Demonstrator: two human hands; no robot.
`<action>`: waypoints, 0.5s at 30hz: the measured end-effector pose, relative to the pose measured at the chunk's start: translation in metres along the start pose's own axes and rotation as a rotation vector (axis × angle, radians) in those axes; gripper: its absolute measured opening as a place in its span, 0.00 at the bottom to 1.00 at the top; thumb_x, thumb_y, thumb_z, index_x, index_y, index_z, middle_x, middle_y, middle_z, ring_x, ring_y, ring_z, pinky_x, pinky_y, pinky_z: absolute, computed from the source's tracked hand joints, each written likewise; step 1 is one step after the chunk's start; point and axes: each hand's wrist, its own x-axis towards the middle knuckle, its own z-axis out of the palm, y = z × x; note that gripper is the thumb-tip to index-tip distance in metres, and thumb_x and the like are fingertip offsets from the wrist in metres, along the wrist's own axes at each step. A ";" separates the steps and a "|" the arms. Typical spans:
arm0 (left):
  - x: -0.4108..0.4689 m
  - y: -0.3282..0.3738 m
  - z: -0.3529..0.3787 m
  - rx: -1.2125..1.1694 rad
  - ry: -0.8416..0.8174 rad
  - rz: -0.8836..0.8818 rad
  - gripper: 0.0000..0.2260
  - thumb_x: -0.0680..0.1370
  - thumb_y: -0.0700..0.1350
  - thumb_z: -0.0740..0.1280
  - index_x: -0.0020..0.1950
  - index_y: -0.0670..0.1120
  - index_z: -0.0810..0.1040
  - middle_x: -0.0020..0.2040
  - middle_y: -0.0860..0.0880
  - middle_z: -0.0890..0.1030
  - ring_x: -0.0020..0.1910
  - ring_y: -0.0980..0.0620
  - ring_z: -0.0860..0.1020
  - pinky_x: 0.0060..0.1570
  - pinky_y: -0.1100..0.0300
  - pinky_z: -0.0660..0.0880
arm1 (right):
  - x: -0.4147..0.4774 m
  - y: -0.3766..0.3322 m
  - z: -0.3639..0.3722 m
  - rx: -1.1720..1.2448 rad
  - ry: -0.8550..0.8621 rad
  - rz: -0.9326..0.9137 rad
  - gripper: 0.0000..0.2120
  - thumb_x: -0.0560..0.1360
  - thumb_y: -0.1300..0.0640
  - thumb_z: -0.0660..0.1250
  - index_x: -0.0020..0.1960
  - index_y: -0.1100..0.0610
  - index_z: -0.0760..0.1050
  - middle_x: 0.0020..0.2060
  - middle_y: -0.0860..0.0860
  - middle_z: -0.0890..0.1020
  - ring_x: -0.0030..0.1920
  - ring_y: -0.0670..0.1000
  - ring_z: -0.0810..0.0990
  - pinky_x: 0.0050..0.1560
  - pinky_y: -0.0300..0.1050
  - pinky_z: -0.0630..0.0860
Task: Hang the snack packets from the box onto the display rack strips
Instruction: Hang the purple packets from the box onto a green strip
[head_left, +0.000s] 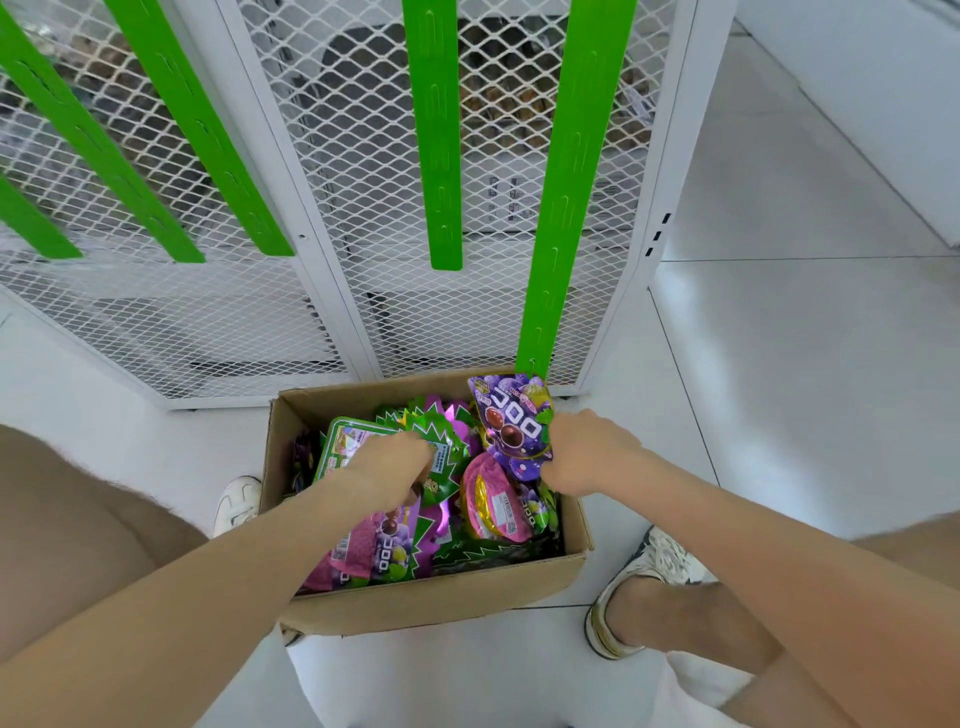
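A cardboard box (441, 603) on the floor holds several purple, pink and green snack packets (374, 545). My right hand (587, 452) grips a purple grape packet (514, 421) by its right edge; the packet's top touches the bottom end of the rightmost green strip (566, 208). My left hand (389, 462) is inside the box, fingers curled down on a green-edged packet (343, 441); I cannot tell whether it grips it. Another green strip (439, 135) hangs bare on the white mesh rack (343, 291).
More green strips (208, 130) hang on the mesh panel at the left. White tiled floor surrounds the box. My shoes stand to the left (236, 504) and right (631, 587) of the box. A white wall base runs at the far right.
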 end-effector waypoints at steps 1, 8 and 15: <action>0.001 -0.001 0.001 -0.018 0.026 0.004 0.11 0.76 0.40 0.78 0.56 0.45 0.82 0.59 0.45 0.76 0.54 0.44 0.81 0.52 0.52 0.78 | -0.002 -0.003 0.001 -0.024 -0.017 -0.037 0.12 0.77 0.54 0.67 0.41 0.57 0.68 0.35 0.52 0.71 0.37 0.54 0.75 0.38 0.43 0.71; -0.005 -0.018 0.006 0.022 -0.023 -0.025 0.21 0.76 0.45 0.78 0.67 0.48 0.76 0.61 0.46 0.82 0.61 0.43 0.81 0.59 0.48 0.77 | 0.000 -0.013 0.004 -0.006 -0.108 -0.236 0.21 0.80 0.54 0.65 0.31 0.57 0.63 0.27 0.53 0.65 0.29 0.55 0.65 0.34 0.47 0.66; -0.013 -0.017 0.002 -0.052 -0.066 0.001 0.12 0.80 0.43 0.75 0.61 0.43 0.79 0.57 0.44 0.81 0.53 0.45 0.79 0.53 0.53 0.77 | -0.012 -0.024 0.006 -0.005 -0.271 -0.362 0.19 0.84 0.52 0.62 0.66 0.66 0.77 0.59 0.63 0.83 0.59 0.63 0.81 0.58 0.52 0.79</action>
